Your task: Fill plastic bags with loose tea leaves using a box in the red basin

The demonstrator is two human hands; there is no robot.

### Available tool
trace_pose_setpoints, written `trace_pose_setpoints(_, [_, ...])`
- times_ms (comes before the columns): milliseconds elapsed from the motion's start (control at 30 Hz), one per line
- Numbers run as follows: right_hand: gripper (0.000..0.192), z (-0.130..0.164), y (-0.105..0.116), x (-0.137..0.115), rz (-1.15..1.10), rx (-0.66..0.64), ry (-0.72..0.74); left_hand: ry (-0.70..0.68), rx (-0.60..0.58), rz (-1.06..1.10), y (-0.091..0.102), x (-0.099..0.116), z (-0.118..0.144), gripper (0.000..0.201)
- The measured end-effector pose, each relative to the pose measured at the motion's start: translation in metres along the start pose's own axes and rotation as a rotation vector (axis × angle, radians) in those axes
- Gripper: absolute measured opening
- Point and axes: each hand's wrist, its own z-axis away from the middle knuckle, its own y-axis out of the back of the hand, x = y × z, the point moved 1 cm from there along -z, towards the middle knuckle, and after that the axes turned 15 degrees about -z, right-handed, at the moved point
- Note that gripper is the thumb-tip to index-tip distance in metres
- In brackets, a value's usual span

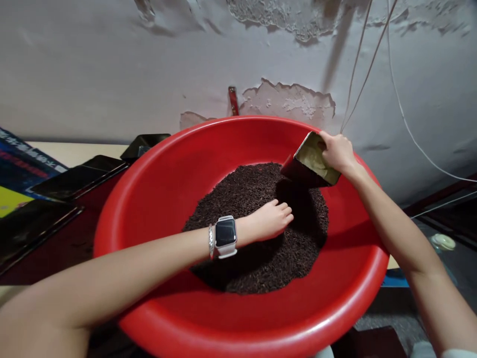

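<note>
A large red plastic tub [145, 199] fills the middle of the head view. Dark, fine loose flakes that resemble dry tea leaves [238, 194] cover its bottom. My left hand [270, 219] is low over the heap, fingers curled and closed; its palm side is hidden, so any flakes in it do not show. A watch [225, 231] and a bracelet are on that wrist. At the tub's right far side, my right hand [337, 153] grips the edge of a square tin [316, 161], dark red outside with a dull gold face towards me. The tin tilts above the flakes.
Several dark rectangular tins [80, 176] stand left of the tub, beside a printed blue and yellow sheet [26, 161]. Behind rises a wall [112, 69] with peeling paint. Thin cords [367, 64] hang at right. A pale round lid-like object [442, 242] is at far right.
</note>
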Motion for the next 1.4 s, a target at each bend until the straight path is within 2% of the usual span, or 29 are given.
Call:
trace_pose_setpoints(100, [0.039, -0.003, 0.003, 0.004, -0.078, 0.141, -0.015, 0.058, -0.092, 0.037, -0.028, -0.015, -0.004, 0.028])
trace_pose_setpoints(167, [0.04, -0.006, 0.001, 0.008, -0.122, 0.202, 0.019, 0.122, -0.206, 0.124, -0.047, -0.029, -0.014, 0.043])
trace_pose_setpoints(300, [0.042, -0.007, -0.003, 0.021, -0.126, 0.263, 0.009, 0.338, -0.466, 0.338, -0.087, -0.055, -0.053, 0.064])
trace_pose_setpoints(467, [0.038, -0.006, -0.003, 0.026, -0.029, 0.22, -0.113, 0.492, -0.557, 0.401, -0.135, -0.081, -0.105, 0.077])
trace_pose_setpoints(567, [0.04, -0.006, 0.0, 0.028, -0.006, 0.212, -0.14, 0.524, -0.605, 0.446, -0.157, -0.091, -0.113, 0.086])
trace_pose_setpoints(667, [0.04, -0.008, 0.002, 0.031, -0.007, 0.214, -0.15, 0.496, -0.641, 0.479, -0.17, -0.093, -0.108, 0.088])
trace_pose_setpoints(833, [0.039, -0.01, -0.001, 0.036, -0.042, 0.232, -0.124, 0.409, -0.634, 0.482, -0.169, -0.088, -0.1, 0.076])
trace_pose_setpoints(1000, [0.04, -0.009, -0.006, 0.036, -0.108, 0.263, -0.046, 0.31, -0.617, 0.473, -0.156, -0.078, -0.093, 0.065])
trace_pose_setpoints(1167, [0.037, -0.006, -0.013, 0.025, -0.115, 0.209, -0.046, 0.222, -0.623, 0.476, -0.138, -0.067, -0.077, 0.058])
trace_pose_setpoints(1400, [0.039, 0.001, -0.045, 0.007, -0.21, 0.157, 0.065, 0.168, -0.704, 0.486, -0.11, -0.055, -0.054, 0.062])
